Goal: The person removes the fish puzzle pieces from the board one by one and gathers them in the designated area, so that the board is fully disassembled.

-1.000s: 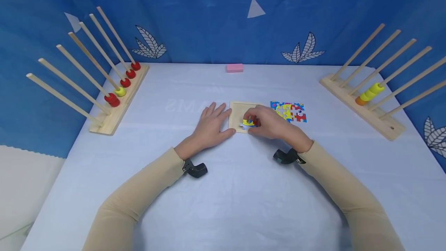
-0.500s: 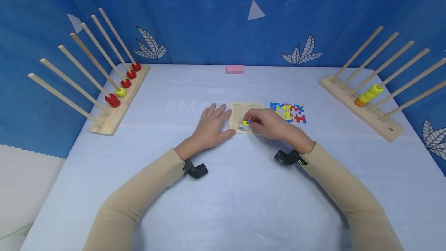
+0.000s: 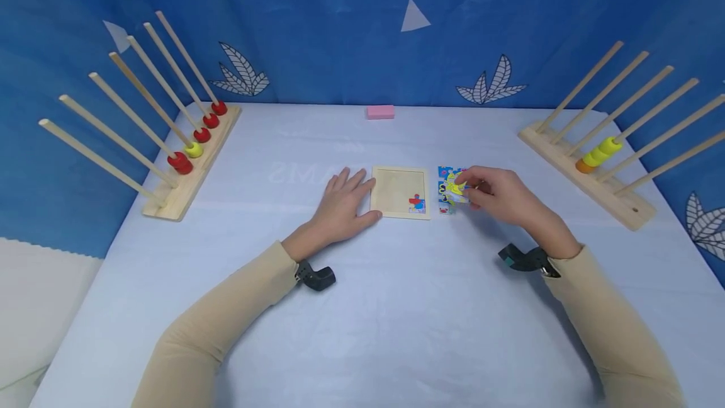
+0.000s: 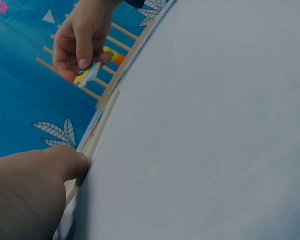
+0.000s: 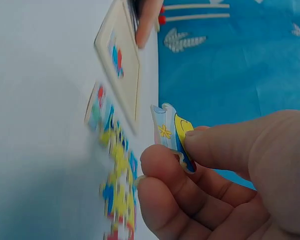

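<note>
My left hand point(image 3: 340, 209) rests flat on the table, thumb and fingertips at the left edge of a shallow wooden puzzle tray point(image 3: 399, 168). A red, blue and pale jigsaw piece point(image 3: 417, 206) lies in the tray's near right corner. Between thumb and fingers, my right hand point(image 3: 501, 195) pinches another jigsaw piece point(image 5: 165, 125), yellow and pale blue with a small yellow flower. It is raised over a cluster of colourful jigsaw pieces point(image 3: 444, 173) just right of the tray. In the head view, hand and held piece hide part of that cluster.
Wooden peg racks stand on both sides: the left rack point(image 3: 184, 191) bears red and yellow beads, the right rack point(image 3: 612, 197) yellow and orange ones. A pink block point(image 3: 380, 112) lies at the table's back edge, before a blue curtain point(image 3: 340, 30).
My right hand has moved right, from over the tray to above the loose pieces, with a yellow-and-pale piece in its fingers. The tray's corner piece is now uncovered. My left hand stays put.
</note>
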### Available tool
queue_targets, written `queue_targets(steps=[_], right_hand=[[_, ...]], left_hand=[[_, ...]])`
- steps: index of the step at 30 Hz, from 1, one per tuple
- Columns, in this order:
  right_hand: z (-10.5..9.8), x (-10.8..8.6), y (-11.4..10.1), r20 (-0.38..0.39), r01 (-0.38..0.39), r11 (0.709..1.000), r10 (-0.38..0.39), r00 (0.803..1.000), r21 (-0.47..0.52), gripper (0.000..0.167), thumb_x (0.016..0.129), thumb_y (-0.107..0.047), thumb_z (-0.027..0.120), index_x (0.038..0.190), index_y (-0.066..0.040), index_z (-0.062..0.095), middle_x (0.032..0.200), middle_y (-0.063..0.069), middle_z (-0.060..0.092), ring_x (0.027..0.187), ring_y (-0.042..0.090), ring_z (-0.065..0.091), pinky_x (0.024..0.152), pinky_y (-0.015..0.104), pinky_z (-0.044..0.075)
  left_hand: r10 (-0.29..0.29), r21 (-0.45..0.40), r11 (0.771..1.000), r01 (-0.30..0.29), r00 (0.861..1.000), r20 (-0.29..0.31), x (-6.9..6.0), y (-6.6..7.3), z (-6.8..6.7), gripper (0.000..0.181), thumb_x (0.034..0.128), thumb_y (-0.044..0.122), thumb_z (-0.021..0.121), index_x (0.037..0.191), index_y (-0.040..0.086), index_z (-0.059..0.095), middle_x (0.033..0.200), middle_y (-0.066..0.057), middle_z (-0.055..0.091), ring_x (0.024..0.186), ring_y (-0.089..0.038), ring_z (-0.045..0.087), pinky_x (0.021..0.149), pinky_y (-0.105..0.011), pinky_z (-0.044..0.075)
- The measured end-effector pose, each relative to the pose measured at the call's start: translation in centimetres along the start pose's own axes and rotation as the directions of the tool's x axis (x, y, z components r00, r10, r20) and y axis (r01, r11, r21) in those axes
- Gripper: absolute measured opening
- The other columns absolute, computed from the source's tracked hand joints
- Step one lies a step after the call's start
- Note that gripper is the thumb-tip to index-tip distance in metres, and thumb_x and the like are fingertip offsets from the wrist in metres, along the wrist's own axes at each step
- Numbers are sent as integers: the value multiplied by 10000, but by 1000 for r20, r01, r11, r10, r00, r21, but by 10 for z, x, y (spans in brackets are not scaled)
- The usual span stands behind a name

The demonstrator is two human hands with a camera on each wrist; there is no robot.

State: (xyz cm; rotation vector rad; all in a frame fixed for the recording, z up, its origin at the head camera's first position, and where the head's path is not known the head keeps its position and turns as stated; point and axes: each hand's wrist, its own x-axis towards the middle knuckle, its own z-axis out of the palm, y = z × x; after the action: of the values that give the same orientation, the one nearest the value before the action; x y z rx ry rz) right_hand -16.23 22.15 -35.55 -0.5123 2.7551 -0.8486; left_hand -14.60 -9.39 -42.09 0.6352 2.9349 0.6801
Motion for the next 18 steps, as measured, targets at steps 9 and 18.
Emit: queue_targets(steps=[9, 18], right_hand=[[-6, -14, 24, 7, -71, 997, 71, 997, 19, 208, 979, -15, 618, 1176, 20, 674, 1055, 204, 695, 738, 196, 645, 636, 188, 528], [6, -11, 29, 30, -74, 997, 73, 997, 25, 206, 954, -19, 649, 1153, 13, 693, 1036, 193, 666, 784, 218, 619, 631, 168, 546]], left_hand=[[-4, -6, 1000, 4, 1000, 4, -1, -1, -1, 711, 949, 429, 653, 1531, 68, 460, 1648, -179, 350, 1565, -445, 198, 1263, -623, 147], [2, -12, 1000, -2, 1000, -1, 0, -1, -1, 711, 949, 430, 654, 1528, 65, 464, 1646, -185, 351, 1563, -453, 199, 1261, -630, 145]])
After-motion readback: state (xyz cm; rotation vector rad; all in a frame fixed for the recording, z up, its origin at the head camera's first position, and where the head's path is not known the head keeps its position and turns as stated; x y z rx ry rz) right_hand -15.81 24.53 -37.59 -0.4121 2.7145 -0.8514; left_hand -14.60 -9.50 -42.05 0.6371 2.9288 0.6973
